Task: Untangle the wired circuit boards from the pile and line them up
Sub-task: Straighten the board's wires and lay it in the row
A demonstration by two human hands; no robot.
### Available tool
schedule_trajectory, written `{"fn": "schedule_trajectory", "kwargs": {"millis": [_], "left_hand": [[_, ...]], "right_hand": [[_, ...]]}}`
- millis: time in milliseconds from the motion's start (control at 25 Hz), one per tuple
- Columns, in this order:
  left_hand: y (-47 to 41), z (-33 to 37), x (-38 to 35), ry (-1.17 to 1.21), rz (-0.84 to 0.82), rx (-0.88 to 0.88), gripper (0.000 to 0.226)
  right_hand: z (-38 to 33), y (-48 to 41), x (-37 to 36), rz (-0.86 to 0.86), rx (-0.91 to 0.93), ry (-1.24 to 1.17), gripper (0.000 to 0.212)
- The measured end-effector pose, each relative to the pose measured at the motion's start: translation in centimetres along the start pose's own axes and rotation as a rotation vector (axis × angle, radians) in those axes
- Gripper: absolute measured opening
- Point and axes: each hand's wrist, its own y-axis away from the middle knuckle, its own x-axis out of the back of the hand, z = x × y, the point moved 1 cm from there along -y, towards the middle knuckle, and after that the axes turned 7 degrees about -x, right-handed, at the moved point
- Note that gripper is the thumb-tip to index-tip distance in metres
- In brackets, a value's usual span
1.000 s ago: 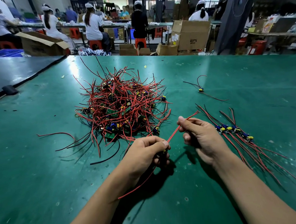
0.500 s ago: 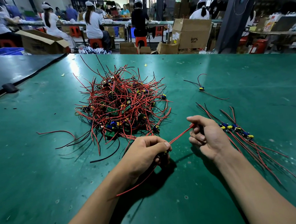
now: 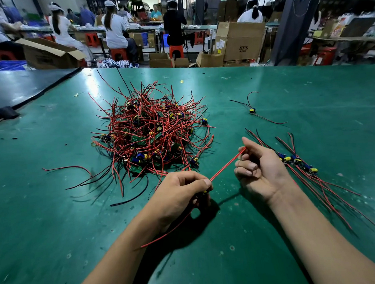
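1. I use the tangled pile (image 3: 151, 135) of red and black leads and small boards as my landmark. It sits on the green table (image 3: 55, 214), out ahead of both hands.
2. The left hand (image 3: 182, 194) is just on the near side of the pile, slightly to its right. Its fingers are curled in tight and the thumb is pressed down, gripping a wired board (image 3: 204, 192). I can see only a yellow speck of that board between the fingertips.
3. From that grip a red lead (image 3: 226, 163) runs taut, up and rightward.
4. The right hand (image 3: 259, 168) is to the near right of the pile, palm turned up and fingers curled. It pinches the far end of that lead at the fingertips.
5. A second red tail (image 3: 165, 233) trails from the left hand toward me, away from the pile.
6. Right of the pile, just past the right hand, the row of boards (image 3: 298, 161) lies side by side, with its leads fanned toward me.
7. A lone board (image 3: 252, 110) lies right of the pile, farther out than the row and apart from it.
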Motion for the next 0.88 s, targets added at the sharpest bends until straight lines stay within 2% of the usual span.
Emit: {"fn": "schedule_trajectory", "kwargs": {"millis": [120, 280, 360, 400, 480, 600, 720, 800, 880], "left_hand": [[0.0, -0.1, 0.2, -0.004, -0.004, -0.001, 0.015], [0.0, -0.2, 0.2, 0.017, 0.037, -0.001, 0.010], [0.0, -0.3, 0.3, 0.011, 0.045, -0.003, 0.012], [0.0, -0.4, 0.3, -0.002, 0.044, -0.003, 0.015], [0.0, -0.3, 0.2, -0.029, 0.039, -0.011, 0.016], [0.1, -0.2, 0.1, -0.053, 0.041, -0.036, 0.013], [0.1, -0.2, 0.2, -0.064, 0.086, -0.054, 0.013], [0.1, -0.2, 0.5, -0.060, 0.118, -0.053, 0.013], [0.2, -0.1, 0.6, -0.032, 0.140, -0.045, 0.014]], "right_hand": [[0.2, 0.0, -0.1, -0.037, -0.033, -0.063, 0.026], [0.1, -0.2, 0.5, 0.093, 0.228, 0.307, 0.024], [-0.1, -0.2, 0.6, 0.137, 0.289, 0.367, 0.028], [-0.3, -0.2, 0.5, 0.143, 0.259, 0.333, 0.031], [-0.5, -0.3, 0.4, 0.089, 0.065, 0.142, 0.036], [-0.5, 0.0, 0.3, -0.117, -0.273, -0.170, 0.028], [-0.7, 0.2, 0.4, -0.226, -0.389, -0.214, 0.022], [-0.8, 0.0, 0.6, -0.134, -0.283, -0.059, 0.027], [-0.8, -0.6, 1.3, 0.050, 0.034, 0.290, 0.029]]}}
